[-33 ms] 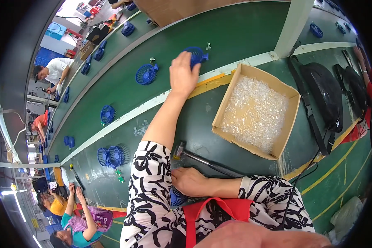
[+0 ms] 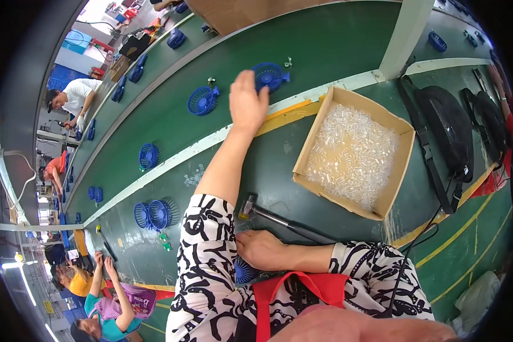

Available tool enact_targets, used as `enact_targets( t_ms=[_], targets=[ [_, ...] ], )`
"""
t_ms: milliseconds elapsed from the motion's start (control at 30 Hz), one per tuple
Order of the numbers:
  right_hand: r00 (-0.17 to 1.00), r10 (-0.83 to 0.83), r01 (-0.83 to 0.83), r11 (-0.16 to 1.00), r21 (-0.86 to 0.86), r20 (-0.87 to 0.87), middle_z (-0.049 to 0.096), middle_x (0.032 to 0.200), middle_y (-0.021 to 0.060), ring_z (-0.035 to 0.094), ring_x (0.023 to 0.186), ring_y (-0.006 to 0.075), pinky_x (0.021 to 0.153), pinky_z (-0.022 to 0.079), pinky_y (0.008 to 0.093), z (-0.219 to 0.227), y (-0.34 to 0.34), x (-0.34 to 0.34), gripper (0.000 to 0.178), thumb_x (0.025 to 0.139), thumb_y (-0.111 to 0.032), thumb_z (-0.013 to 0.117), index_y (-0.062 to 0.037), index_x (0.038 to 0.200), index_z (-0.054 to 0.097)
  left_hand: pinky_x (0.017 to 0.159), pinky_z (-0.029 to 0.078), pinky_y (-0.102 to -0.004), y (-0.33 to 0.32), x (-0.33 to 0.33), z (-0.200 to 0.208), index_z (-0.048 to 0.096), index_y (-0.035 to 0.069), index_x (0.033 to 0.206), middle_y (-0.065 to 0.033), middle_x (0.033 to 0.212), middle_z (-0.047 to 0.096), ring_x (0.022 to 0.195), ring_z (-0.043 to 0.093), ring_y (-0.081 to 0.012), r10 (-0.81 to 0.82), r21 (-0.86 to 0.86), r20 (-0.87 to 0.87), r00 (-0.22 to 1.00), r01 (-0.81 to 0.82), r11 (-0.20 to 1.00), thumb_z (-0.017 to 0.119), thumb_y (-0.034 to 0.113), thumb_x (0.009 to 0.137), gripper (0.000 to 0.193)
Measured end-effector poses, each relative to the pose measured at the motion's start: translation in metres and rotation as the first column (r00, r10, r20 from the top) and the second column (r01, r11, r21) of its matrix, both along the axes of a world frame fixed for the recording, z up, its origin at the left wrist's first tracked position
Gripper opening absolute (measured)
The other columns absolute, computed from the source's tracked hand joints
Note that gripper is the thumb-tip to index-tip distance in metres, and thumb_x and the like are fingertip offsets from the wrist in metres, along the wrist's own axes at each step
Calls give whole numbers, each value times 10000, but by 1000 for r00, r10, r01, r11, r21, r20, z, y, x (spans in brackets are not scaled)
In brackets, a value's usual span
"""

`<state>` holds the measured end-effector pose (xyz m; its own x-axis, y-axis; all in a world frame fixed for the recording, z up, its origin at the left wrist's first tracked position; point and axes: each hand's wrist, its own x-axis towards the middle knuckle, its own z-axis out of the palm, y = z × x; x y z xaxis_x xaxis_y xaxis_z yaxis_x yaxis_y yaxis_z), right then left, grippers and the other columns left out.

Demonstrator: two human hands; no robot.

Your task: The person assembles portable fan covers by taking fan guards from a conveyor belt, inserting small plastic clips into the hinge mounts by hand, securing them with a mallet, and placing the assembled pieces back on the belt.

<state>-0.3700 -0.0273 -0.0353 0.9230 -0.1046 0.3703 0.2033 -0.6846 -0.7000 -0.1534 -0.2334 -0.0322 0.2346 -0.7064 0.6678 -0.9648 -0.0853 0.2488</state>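
Observation:
My left hand [image 2: 247, 104] reaches over the white edge strip of the green belt, fingers stretched out and holding nothing. Just right of its fingertips lies a round blue slotted fan housing [image 2: 271, 75]. A second blue housing [image 2: 202, 101] lies to the hand's left, with a small green-and-white part beside it. Close to my body, my right hand [image 2: 263, 251] is curled over a blue ribbed fan housing [image 2: 244, 271]; the left sleeve hides its fingertips and part of that housing. A hammer [image 2: 288, 223] lies just beyond the right hand.
A shallow cardboard box [image 2: 402, 165] of small clear plastic pieces stands to the right. Beyond it lies a black bag [image 2: 443, 128] with straps. Two blue housings [image 2: 153, 215] and a green circuit board [image 2: 165, 242] sit at left. Other people work along the line at far left.
My left hand has shifted slightly left and away from the blue housing on the belt, showing more of it. My right hand has stayed in place.

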Motion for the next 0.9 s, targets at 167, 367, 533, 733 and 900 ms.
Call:
enact_targets(
  t_ms=[167, 367, 533, 733, 900],
  targets=[
    [999, -38, 38, 999, 3, 26, 603, 864, 135, 627, 781, 296, 662, 534, 378, -2, -6, 2, 182, 766, -102, 553, -3, 907, 608, 798, 526, -499, 15, 26, 8, 435, -48, 1222, -277, 1110, 559, 987, 603, -449, 466, 165, -199, 862, -440, 883, 660, 129, 788, 520],
    [999, -34, 34, 999, -19, -26, 591, 876, 123, 631, 803, 289, 657, 536, 386, 3, -3, 1, 199, 783, -107, 562, -6, 945, 618, 857, 501, -425, 38, 52, -12, 703, -25, 977, -235, 925, 662, 932, 621, -370, 410, 192, -312, 857, -365, 911, 779, 316, 719, 434],
    [999, -20, 19, 1000, -23, -40, 592, 893, 133, 631, 835, 312, 677, 533, 415, 3, -2, 1, 215, 808, -87, 545, 6, 993, 604, 801, 500, -402, 94, 55, 20, 687, -24, 933, -203, 935, 634, 883, 621, -347, 377, 39, -389, 841, -394, 918, 803, 318, 722, 418],
    [999, -17, 17, 1000, -3, -39, 586, 889, 139, 628, 830, 318, 690, 527, 426, 1, -8, -4, 204, 813, -95, 563, 9, 985, 600, 713, 469, -391, 222, 52, 35, 638, -30, 926, -162, 878, 585, 790, 575, -296, 533, -50, -334, 777, -579, 813, 792, 249, 777, 352],
    [1000, 3, -3, 1000, 19, -5, 572, 862, 130, 618, 812, 323, 674, 509, 440, 7, -3, 1, 179, 801, -85, 590, -10, 962, 607, 861, 491, -449, 340, 69, 15, 631, -3, 1080, -227, 1156, 556, 1015, 590, -395, 770, 75, -13, 638, -767, 637, 762, 229, 788, 395]
  ],
)
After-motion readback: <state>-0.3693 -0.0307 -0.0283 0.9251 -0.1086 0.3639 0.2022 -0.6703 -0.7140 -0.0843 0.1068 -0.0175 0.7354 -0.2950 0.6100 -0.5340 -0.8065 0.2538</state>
